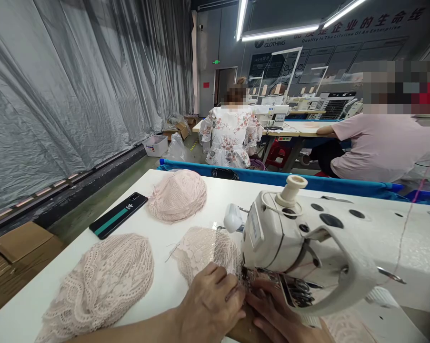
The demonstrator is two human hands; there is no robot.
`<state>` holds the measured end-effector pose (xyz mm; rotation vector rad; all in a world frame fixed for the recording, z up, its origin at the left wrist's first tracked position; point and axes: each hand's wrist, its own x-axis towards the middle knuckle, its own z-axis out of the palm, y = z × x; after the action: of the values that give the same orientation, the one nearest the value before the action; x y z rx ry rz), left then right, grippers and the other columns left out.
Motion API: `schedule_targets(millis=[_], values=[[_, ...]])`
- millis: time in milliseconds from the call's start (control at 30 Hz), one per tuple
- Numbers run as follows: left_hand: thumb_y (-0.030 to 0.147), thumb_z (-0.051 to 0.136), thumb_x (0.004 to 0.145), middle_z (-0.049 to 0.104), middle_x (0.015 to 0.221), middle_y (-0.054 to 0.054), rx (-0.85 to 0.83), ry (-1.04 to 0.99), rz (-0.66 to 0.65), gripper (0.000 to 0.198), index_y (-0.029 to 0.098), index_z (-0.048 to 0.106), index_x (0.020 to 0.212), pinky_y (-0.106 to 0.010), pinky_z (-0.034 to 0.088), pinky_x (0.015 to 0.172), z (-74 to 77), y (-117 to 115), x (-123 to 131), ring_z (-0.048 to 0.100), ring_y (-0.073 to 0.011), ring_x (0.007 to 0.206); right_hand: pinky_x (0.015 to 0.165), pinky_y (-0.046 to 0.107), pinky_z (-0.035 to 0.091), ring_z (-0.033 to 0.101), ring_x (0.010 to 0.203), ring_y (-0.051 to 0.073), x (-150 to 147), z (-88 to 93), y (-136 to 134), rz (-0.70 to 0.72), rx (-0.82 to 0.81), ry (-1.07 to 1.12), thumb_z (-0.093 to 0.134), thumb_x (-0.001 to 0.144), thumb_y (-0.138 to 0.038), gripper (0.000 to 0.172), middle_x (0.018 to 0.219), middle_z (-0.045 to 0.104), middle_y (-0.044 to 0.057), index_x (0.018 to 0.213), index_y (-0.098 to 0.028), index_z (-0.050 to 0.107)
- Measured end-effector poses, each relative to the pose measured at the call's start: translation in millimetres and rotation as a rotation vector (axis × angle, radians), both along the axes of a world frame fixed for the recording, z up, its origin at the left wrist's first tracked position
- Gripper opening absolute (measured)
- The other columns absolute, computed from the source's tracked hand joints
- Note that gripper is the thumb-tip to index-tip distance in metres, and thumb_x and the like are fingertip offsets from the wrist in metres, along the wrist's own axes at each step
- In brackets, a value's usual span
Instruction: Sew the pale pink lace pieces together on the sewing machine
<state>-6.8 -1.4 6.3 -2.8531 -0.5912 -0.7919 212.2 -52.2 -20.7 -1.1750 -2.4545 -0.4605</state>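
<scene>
My left hand [209, 305] lies on a piece of pale pink lace [204, 250] with its fingers curled and pressed onto the fabric, just left of the needle area of a white sewing machine [300, 243]. Beside it, under the machine's head, my right hand [275, 312] rests with its fingers pressed on the same lace. The needle itself is hidden by the machine's head.
Two stacks of pink lace pieces lie on the white table [157, 281]: one near left [104, 286], one farther back [177, 195]. A black phone [119, 221] lies between them. Cardboard boxes [15, 257] stand on the floor at left. Two seated people [232, 133] work at tables behind.
</scene>
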Motion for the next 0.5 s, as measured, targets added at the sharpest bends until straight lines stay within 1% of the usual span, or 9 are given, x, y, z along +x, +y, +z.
schedule_targets(millis=[133, 300, 367, 500], values=[[0.016, 0.048, 0.091, 0.056, 0.081, -0.005, -0.053, 0.009, -0.024, 0.007, 0.012, 0.054, 0.090, -0.030, 0.041, 0.065, 0.4, 1, -3, 0.051, -0.0165, 0.072, 0.073, 0.030, 0.060, 0.069, 0.098, 0.023, 1, -4.5, 1, -0.032, -0.027, 0.039, 0.049, 0.093, -0.034, 0.035, 0.113, 0.071, 0.005, 0.126, -0.032, 0.061], [0.013, 0.048, 0.093, 0.059, 0.087, -0.003, -0.060, 0.034, -0.007, 0.009, 0.013, 0.054, 0.087, -0.029, 0.040, 0.068, -1.8, 4, -3, 0.051, -0.0145, 0.075, 0.072, 0.030, 0.059, 0.071, 0.092, 0.021, 4, -14.7, 6, 0.019, -0.010, 0.104, 0.051, 0.092, -0.034, 0.037, 0.108, 0.073, 0.004, 0.128, -0.035, 0.058], [0.014, 0.051, 0.093, 0.060, 0.088, -0.002, -0.054, 0.034, -0.015, 0.007, 0.013, 0.054, 0.086, -0.029, 0.039, 0.067, -2.7, 5, -2, 0.051, -0.0141, 0.074, 0.072, 0.030, 0.060, 0.071, 0.092, 0.021, 4, -13.9, 7, 0.024, -0.019, 0.101, 0.051, 0.091, -0.032, 0.037, 0.108, 0.073, 0.003, 0.128, -0.034, 0.058], [0.018, 0.053, 0.093, 0.060, 0.087, -0.002, -0.041, 0.025, -0.030, 0.010, 0.013, 0.054, 0.084, -0.030, 0.037, 0.066, -5.7, 7, 0, 0.050, -0.0138, 0.073, 0.071, 0.031, 0.060, 0.070, 0.096, 0.023, 3, -4.2, 3, -0.001, -0.010, 0.037, 0.050, 0.092, -0.034, 0.035, 0.112, 0.071, 0.006, 0.124, -0.029, 0.061]])
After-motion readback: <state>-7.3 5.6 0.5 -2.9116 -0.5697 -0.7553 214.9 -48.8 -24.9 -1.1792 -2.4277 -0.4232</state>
